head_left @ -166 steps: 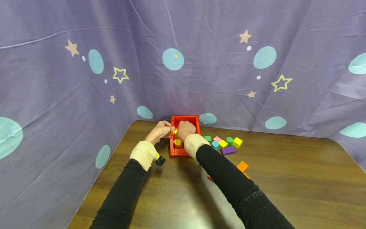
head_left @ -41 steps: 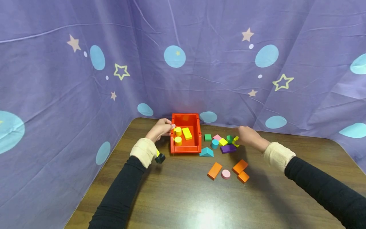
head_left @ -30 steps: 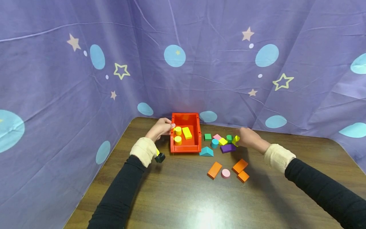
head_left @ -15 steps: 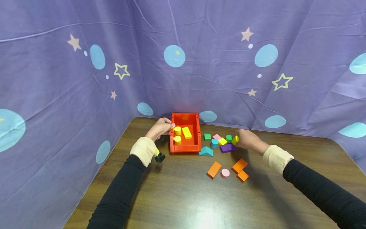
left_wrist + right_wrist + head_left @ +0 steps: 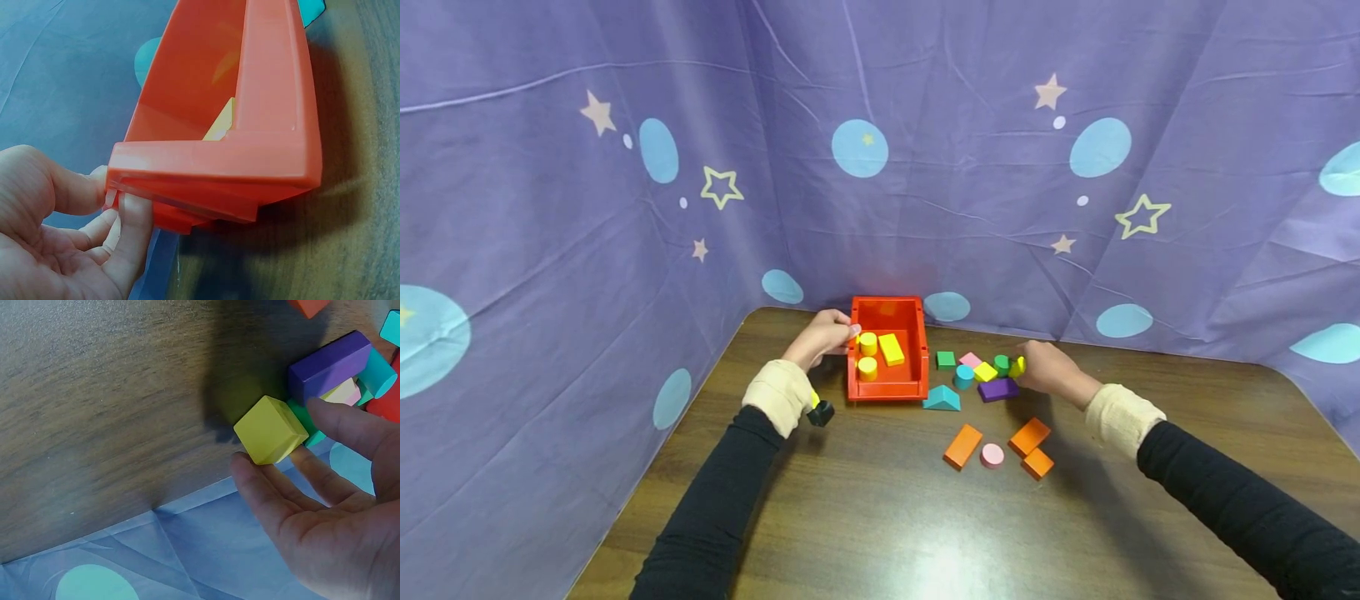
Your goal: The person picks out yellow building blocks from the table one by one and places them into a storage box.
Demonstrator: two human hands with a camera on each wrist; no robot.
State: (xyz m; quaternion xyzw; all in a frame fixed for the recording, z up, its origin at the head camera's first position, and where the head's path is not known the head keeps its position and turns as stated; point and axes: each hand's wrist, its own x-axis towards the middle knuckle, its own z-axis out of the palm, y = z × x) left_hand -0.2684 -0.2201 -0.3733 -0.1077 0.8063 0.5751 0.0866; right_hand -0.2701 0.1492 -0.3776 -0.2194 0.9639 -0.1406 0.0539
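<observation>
My left hand [image 5: 822, 337] pinches the left rim of a red plastic bin [image 5: 887, 390]; in the left wrist view, thumb and fingers [image 5: 134, 225] close on that rim. Inside the bin lie two yellow cylinders [image 5: 867, 368] and a flat yellow block [image 5: 891, 350]. My right hand [image 5: 1051, 368] is beside a yellow block [image 5: 265, 431] at the right end of a block cluster. Its fingertips touch that block in the right wrist view, while the thumb [image 5: 337, 422] lies apart from it, near a purple block [image 5: 331, 365]. The fingers are fairly straight.
Between bin and right hand sit a green block [image 5: 945, 360], blue cylinder [image 5: 964, 377], green cylinder [image 5: 1002, 364] and pink block [image 5: 970, 360]. A blue triangle [image 5: 942, 398] touches the bin's front corner. Nearer are orange blocks [image 5: 963, 447] and a pink disc [image 5: 992, 456]. A curtain [image 5: 985, 208] hangs behind.
My right hand has come out of the bin to the yellow block on the right. That block has turned slightly against its fingers. My left hand has stayed on the rim.
</observation>
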